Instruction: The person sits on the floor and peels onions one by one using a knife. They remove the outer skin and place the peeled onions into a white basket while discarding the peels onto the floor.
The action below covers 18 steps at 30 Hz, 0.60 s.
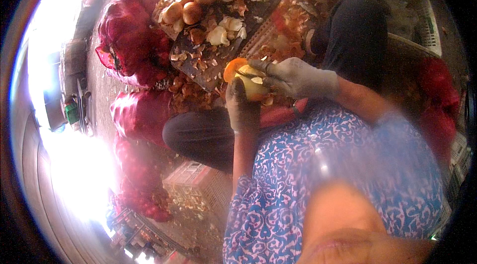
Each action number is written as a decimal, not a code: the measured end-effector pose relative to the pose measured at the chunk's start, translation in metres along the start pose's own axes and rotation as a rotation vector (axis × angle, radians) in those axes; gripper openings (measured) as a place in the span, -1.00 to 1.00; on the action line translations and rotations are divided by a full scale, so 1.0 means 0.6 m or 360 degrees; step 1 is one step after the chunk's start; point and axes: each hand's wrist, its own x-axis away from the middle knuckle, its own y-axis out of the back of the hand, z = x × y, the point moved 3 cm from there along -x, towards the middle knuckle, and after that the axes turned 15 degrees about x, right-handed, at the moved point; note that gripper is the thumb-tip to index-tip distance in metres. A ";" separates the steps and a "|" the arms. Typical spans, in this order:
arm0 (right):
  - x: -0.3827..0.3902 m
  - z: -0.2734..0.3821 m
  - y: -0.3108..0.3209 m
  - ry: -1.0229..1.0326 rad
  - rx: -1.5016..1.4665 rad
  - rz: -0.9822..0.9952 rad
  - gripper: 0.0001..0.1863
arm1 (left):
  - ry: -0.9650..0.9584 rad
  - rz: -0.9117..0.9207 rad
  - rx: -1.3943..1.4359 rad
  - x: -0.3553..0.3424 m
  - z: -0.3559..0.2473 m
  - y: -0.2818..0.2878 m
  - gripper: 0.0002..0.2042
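Observation:
My left hand [242, 109], in a grey glove, is closed around a partly peeled onion [256, 90]. Pale yellow flesh shows on the onion, and a bright orange piece [235, 68], apparently skin, stands at its upper left. Over the onion's top and right side lies my gloved right hand [300, 79], its fingers bent. From those fingers a thin dark tool [247, 74], like a small knife blade, runs across the onion; its handle is hidden in the hand. Both hands are above my lap.
Ahead is a dark board [201, 62] with loose skins and several whole onions [192, 13]. Red mesh sacks [131, 30] stand along the left. A plastic crate [196, 184] sits behind my left knee; a white crate [430, 30] stands at the far right. Skins litter the ground.

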 end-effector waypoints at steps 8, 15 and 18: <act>-0.003 -0.014 -0.014 0.0030 -0.0091 -0.0227 -0.40 | -0.0338 -0.0189 -0.1032 0.023 -0.017 -0.038 -0.65; -0.005 -0.010 -0.019 -0.0021 -0.0431 -0.0340 -0.49 | -0.0532 -0.0074 -0.1268 0.025 -0.023 -0.059 -0.62; -0.011 -0.004 -0.018 -0.0046 -0.0954 -0.0300 -0.50 | -0.0461 -0.0009 -0.0931 0.021 -0.025 -0.051 -0.54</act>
